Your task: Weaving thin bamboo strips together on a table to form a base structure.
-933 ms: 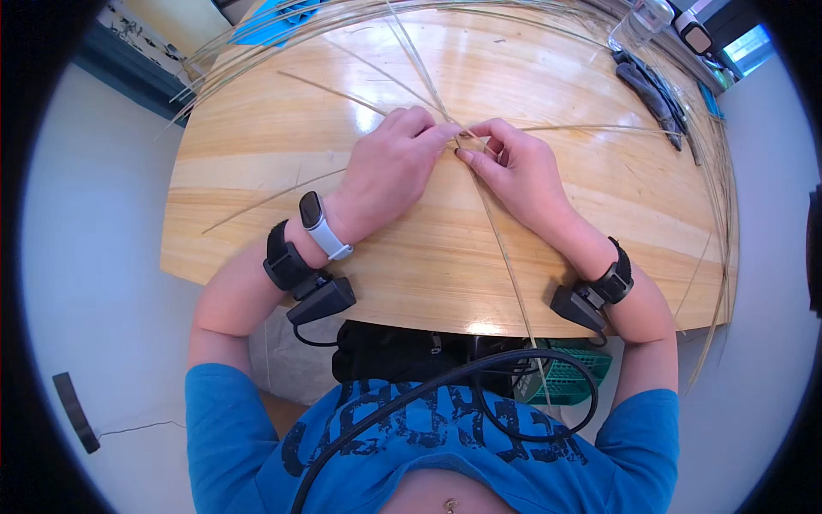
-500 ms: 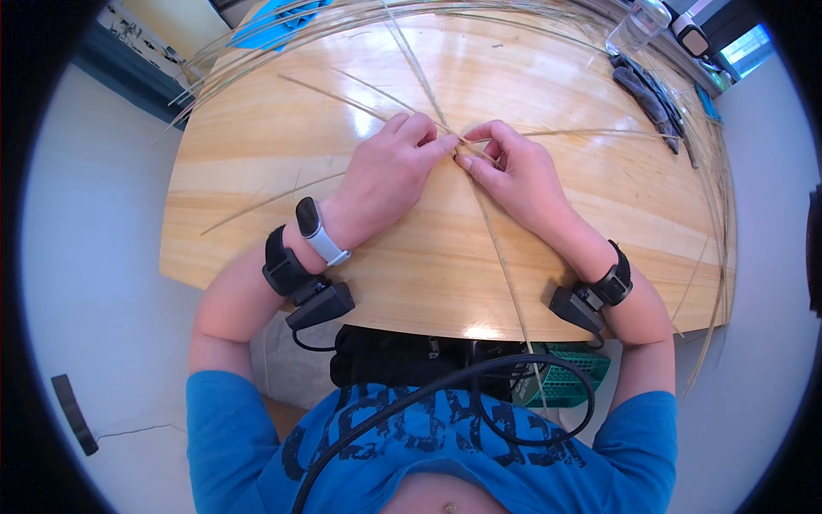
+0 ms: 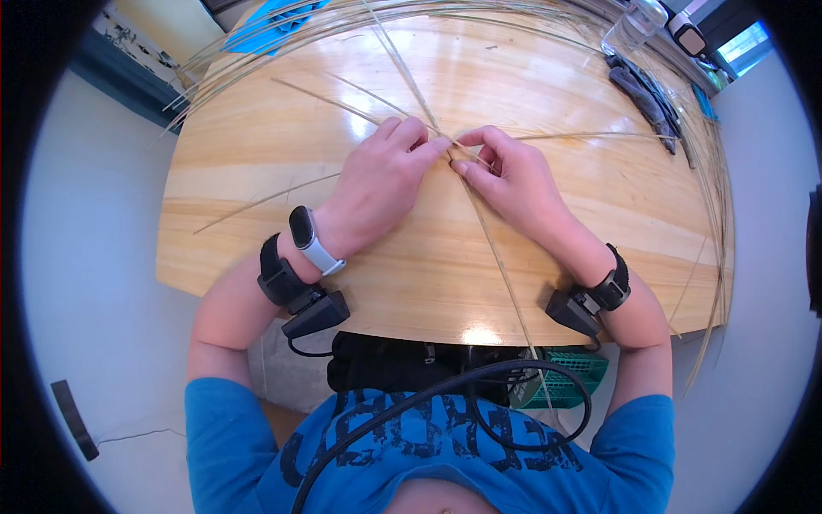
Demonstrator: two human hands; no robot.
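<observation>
Head view: I watch left hand [image 3: 381,176] and right hand [image 3: 520,178], fingers pinching crossed bamboo-like strips [image 3: 400,65] mid-tabletop [image 3: 539,94], one reaching toward five o'clock; if pressure loosens, the crossing could perhaps slip.

From my end, I see large, worn dark block letters [image 3: 445,437] across the chest of the blue shirt [image 3: 221,433] at six o'clock. Marks on the pale panel [image 3: 137,38] toward ten are illegible to me.
</observation>
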